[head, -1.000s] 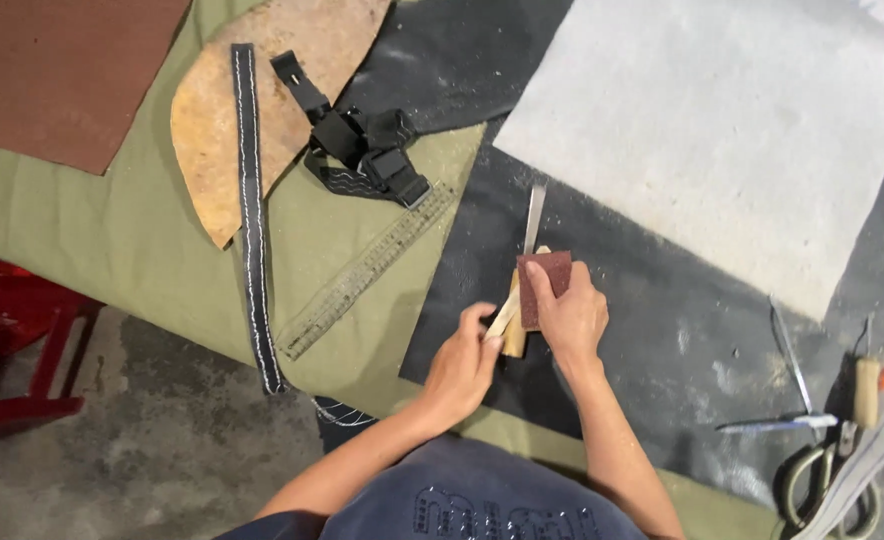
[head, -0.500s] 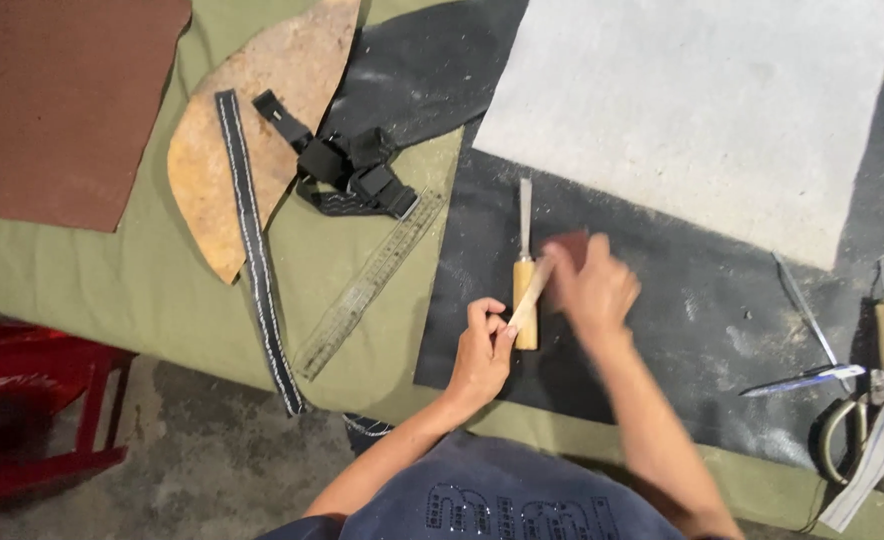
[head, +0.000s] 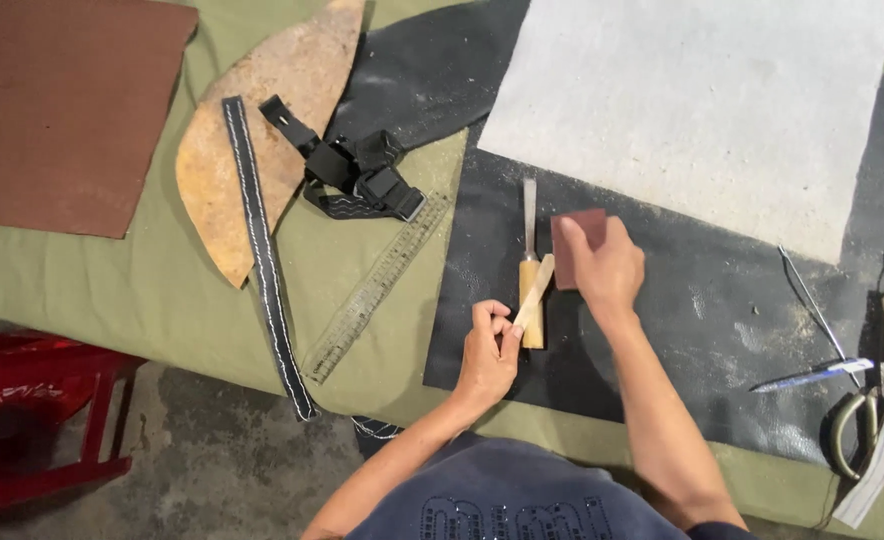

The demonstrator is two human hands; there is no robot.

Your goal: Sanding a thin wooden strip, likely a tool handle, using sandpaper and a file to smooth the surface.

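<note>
A: What has the left hand point(head: 489, 350) got?

B: A thin pale wooden stick point(head: 535, 292), pinched between thumb and fingertips at its near end. The stick slants up and to the right, lying across the handle of a chisel with a pale wooden handle and narrow steel blade point(head: 530, 262).

A: And the right hand point(head: 605, 266)?

B: It lies palm down on a small dark red rectangular leather piece point(head: 576, 236), fingers together and pressing its near edge; only the far half of the piece shows. The piece sits just right of the chisel, on the black leather sheet point(head: 722, 330) that covers the olive-green cloth point(head: 122, 290).

A: What lies about them?

B: Farther off, a large pale grey sheet point(head: 702, 100) overlaps the black one. To the left lie a clear plastic ruler point(head: 374, 290), a long black stitched strap point(head: 265, 260), a black webbing buckle strap point(head: 347, 165), a tan curved leather offcut point(head: 262, 120) and a brown leather sheet point(head: 62, 110). At the far right are scissors point(head: 857, 430) and a blue-handled knife point(head: 812, 375).
</note>
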